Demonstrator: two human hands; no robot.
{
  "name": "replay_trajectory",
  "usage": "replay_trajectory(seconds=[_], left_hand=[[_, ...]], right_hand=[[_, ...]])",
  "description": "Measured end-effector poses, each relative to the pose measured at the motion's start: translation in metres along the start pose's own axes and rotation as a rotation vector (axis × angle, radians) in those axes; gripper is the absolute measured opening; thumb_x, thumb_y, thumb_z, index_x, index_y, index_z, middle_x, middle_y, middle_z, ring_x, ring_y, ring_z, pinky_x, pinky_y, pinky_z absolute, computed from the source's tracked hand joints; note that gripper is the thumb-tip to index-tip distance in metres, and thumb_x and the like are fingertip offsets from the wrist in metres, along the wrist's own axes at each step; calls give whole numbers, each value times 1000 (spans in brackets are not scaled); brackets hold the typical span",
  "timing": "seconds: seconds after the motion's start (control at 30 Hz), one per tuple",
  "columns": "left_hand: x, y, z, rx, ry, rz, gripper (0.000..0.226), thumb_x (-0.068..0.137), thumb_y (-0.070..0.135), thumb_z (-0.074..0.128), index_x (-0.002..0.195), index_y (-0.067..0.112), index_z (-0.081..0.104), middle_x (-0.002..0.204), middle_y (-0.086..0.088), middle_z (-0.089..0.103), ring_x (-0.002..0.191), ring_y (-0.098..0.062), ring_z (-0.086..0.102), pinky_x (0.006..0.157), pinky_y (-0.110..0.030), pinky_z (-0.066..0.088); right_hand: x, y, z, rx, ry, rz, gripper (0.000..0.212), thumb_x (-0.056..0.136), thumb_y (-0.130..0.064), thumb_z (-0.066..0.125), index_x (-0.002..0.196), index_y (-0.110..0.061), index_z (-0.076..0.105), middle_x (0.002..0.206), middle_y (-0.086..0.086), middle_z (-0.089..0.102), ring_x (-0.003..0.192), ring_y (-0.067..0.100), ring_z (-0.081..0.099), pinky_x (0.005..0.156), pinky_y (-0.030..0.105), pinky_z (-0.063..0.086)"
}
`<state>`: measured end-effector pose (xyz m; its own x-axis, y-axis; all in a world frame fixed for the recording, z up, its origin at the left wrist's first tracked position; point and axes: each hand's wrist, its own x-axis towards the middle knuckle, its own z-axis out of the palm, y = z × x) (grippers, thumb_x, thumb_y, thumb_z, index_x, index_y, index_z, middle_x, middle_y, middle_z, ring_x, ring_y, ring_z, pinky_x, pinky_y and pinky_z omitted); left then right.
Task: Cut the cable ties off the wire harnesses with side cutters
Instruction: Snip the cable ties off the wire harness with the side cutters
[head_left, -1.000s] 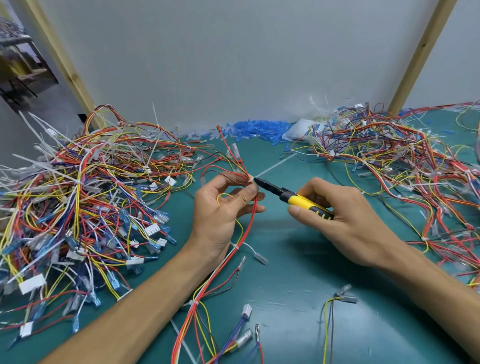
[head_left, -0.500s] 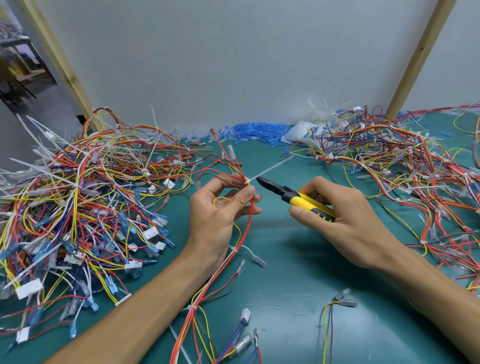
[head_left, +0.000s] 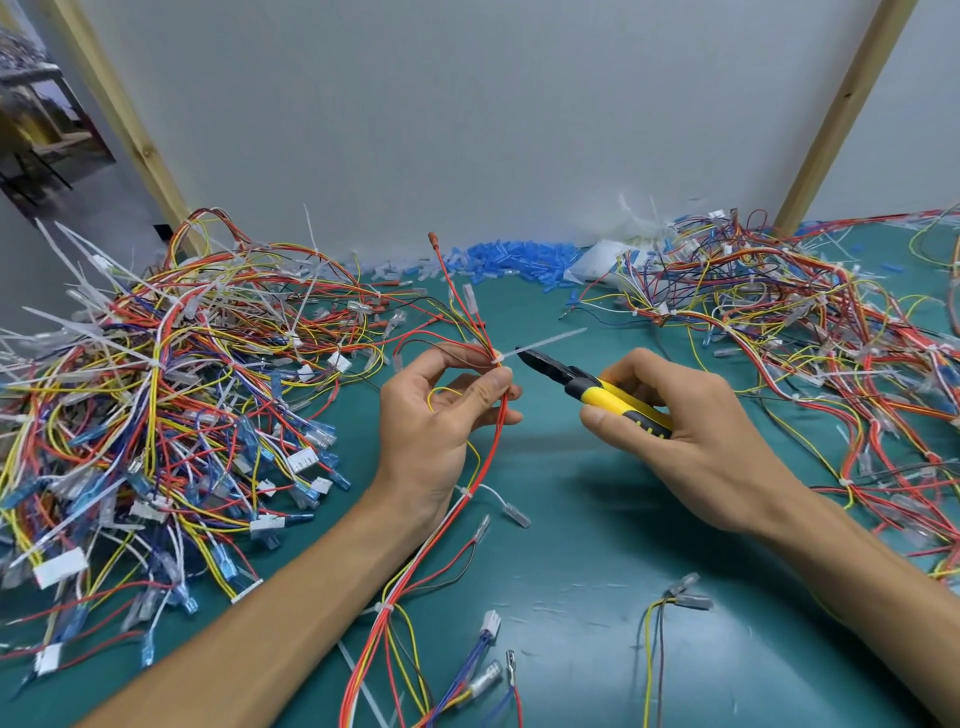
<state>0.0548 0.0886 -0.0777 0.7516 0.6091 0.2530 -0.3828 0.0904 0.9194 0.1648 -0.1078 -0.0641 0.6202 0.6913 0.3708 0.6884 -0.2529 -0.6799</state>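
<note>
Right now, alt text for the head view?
A person's left hand pinches a wire harness at a white cable tie, while the right hand holds yellow-handled side cutters with the tip at the tie's tail. Tangled wire piles flank them on a green table.

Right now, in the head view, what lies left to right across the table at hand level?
Left wire pile → left hand holding a harness → side cutters → right hand → right wire pile.

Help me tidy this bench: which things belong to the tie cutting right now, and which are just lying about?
In use: left hand, held harness, cable tie, side cutters, right hand.
Lying about: left wire pile, right wire pile, blue sleeves, short loose lead.
</note>
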Motion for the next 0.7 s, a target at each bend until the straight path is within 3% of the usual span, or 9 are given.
replay_trajectory(seconds=[0.4,0.7], left_hand=[[1,-1,-1,2,13,-13,14,90,-9,70,92,5,67,69,-3,69,69,-20,73,60,-28,60],[-2,-3,2,-2,-16,-14,16,90,-8,71,91,7,67,71,-2,70,69,-20,73,60,-28,60]], right_hand=[[0,0,0,-27,-16,-6,36,88,-66,60,96,-31,62,81,-5,65,76,17,58,67,33,44],[1,2,1,-11,-20,1,36,89,-64,61,97,-29,63,82,-4,66,76,19,59,69,40,47]])
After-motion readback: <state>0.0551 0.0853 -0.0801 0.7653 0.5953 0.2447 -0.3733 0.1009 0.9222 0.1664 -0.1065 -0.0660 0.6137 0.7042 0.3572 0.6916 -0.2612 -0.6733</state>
